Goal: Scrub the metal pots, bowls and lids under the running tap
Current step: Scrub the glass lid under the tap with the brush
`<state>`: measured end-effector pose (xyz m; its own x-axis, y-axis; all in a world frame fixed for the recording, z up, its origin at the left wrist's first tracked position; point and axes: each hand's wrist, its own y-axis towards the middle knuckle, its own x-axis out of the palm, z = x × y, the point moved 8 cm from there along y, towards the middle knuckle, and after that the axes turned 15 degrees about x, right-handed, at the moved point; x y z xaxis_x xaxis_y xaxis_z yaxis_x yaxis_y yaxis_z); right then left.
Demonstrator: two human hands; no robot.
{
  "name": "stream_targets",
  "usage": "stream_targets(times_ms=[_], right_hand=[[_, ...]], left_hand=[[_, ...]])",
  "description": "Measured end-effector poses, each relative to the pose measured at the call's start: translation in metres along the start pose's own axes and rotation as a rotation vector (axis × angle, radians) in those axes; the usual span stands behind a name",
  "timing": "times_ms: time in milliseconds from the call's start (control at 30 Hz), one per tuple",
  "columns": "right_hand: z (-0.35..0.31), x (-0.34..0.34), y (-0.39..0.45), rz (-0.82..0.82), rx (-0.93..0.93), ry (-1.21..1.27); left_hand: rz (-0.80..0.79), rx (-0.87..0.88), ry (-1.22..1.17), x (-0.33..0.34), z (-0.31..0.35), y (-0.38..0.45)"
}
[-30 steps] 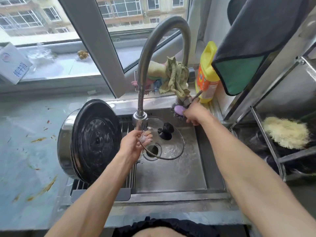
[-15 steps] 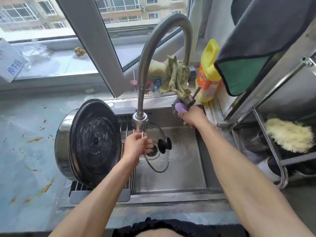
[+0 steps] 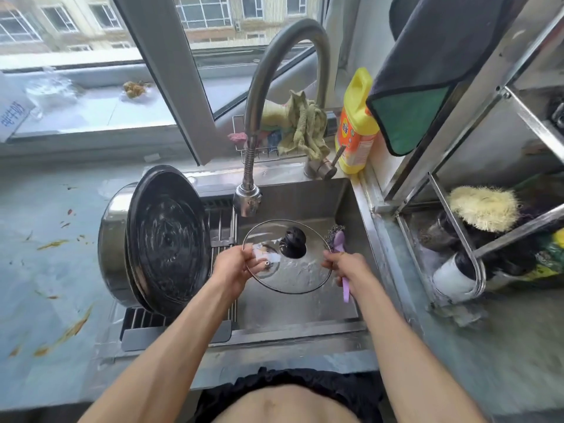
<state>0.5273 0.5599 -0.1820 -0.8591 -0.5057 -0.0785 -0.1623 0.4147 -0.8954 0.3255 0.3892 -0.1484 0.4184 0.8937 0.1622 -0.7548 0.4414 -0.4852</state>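
Note:
A round glass lid (image 3: 293, 270) with a black knob (image 3: 293, 242) is held over the steel sink (image 3: 348, 206), just below the tap head (image 3: 247, 200). My left hand (image 3: 233, 268) grips the lid's left rim. My right hand (image 3: 346, 265) holds a purple-handled scrubber (image 3: 338, 243) whose steel-wool head touches the lid's right rim. Water glistens on the glass. A large steel pot (image 3: 111, 239) with a black pan (image 3: 168, 236) leaning against it stands on the drying rack at the sink's left.
A yellow detergent bottle (image 3: 357, 123) and a tap lever (image 3: 325, 167) stand behind the sink. Cloths (image 3: 300, 125) hang in a wire caddy. A steel shelf rack (image 3: 476, 227) with brushes stands at the right. The stained counter (image 3: 45, 254) lies left.
My right hand came back from the sink's far right corner with the scrubber to the lid's right edge. My left hand turned the lid flat and knob up, nearer the sink's middle.

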Motion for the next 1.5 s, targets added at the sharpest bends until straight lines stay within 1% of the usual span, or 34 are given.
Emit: stream_targets(times_ms=[67, 133, 233, 267, 367, 433, 500, 600, 667, 733, 767, 833, 900, 967, 1033, 1133, 1200, 1267, 1333, 1367, 1433, 1500], right_hand=[[-0.006, 0.003, 0.000, -0.025, -0.057, 0.111], [-0.009, 0.007, 0.000, -0.047, -0.070, 0.192], [0.008, 0.005, 0.006, 0.035, 0.044, 0.070], [0.014, 0.003, 0.009, 0.062, 0.064, 0.044], [0.024, -0.002, 0.015, 0.083, 0.088, 0.052], [0.029, -0.006, 0.014, 0.081, 0.115, 0.056], [0.031, -0.006, 0.011, 0.046, 0.111, 0.096], [0.020, -0.001, -0.001, -0.066, 0.063, 0.232], [0.008, -0.002, -0.010, -0.052, -0.015, 0.209], [-0.008, -0.007, -0.019, 0.058, -0.126, 0.107], [-0.018, -0.007, -0.026, 0.129, -0.202, 0.021], [-0.036, -0.001, -0.042, 0.271, -0.382, -0.228], [-0.048, 0.014, -0.055, 0.363, -0.522, -0.524], [-0.051, 0.034, -0.064, 0.394, -0.599, -0.771], [-0.050, 0.052, -0.071, 0.382, -0.628, -0.913], [-0.047, 0.076, -0.092, 0.359, -0.707, -1.015], [-0.045, 0.089, -0.108, 0.347, -0.768, -1.019], [-0.044, 0.103, -0.124, 0.328, -0.826, -0.996], [-0.041, 0.117, -0.139, 0.299, -0.850, -0.973], [-0.038, 0.121, -0.144, 0.284, -0.855, -0.964], [-0.033, 0.131, -0.156, 0.262, -0.862, -0.942], [-0.032, 0.142, -0.171, 0.268, -0.888, -0.942]], left_hand=[[-0.027, 0.039, -0.049, 0.000, 0.005, 0.000], [-0.055, 0.050, -0.032, -0.001, 0.006, 0.001], [-0.018, -0.037, 0.055, -0.006, -0.003, 0.001], [-0.028, -0.044, 0.071, -0.005, -0.004, 0.001], [-0.075, -0.036, 0.179, -0.002, -0.008, -0.005], [-0.046, -0.107, 0.233, -0.009, -0.022, -0.006], [-0.039, -0.140, 0.274, -0.015, -0.032, -0.005], [-0.096, -0.120, 0.372, -0.017, -0.038, 0.000], [-0.115, -0.120, 0.437, -0.022, -0.040, 0.001], [-0.123, -0.041, 0.557, -0.025, -0.030, 0.007], [-0.126, 0.031, 0.615, -0.026, -0.019, 0.008], [-0.146, 0.178, 0.720, -0.025, 0.007, 0.001], [-0.216, 0.311, 0.816, -0.017, 0.032, -0.013], [-0.280, 0.436, 0.939, -0.015, 0.056, -0.031], [-0.305, 0.552, 1.051, -0.017, 0.076, -0.044], [-0.317, 0.666, 1.158, -0.023, 0.102, -0.061], [-0.320, 0.753, 1.237, -0.027, 0.120, -0.073], [-0.296, 0.905, 1.310, -0.033, 0.146, -0.086], [-0.257, 1.083, 1.369, -0.040, 0.171, -0.096], [-0.238, 1.144, 1.398, -0.044, 0.180, -0.097], [-0.185, 1.195, 1.442, -0.058, 0.195, -0.091], [-0.142, 1.192, 1.443, -0.075, 0.206, -0.081]])
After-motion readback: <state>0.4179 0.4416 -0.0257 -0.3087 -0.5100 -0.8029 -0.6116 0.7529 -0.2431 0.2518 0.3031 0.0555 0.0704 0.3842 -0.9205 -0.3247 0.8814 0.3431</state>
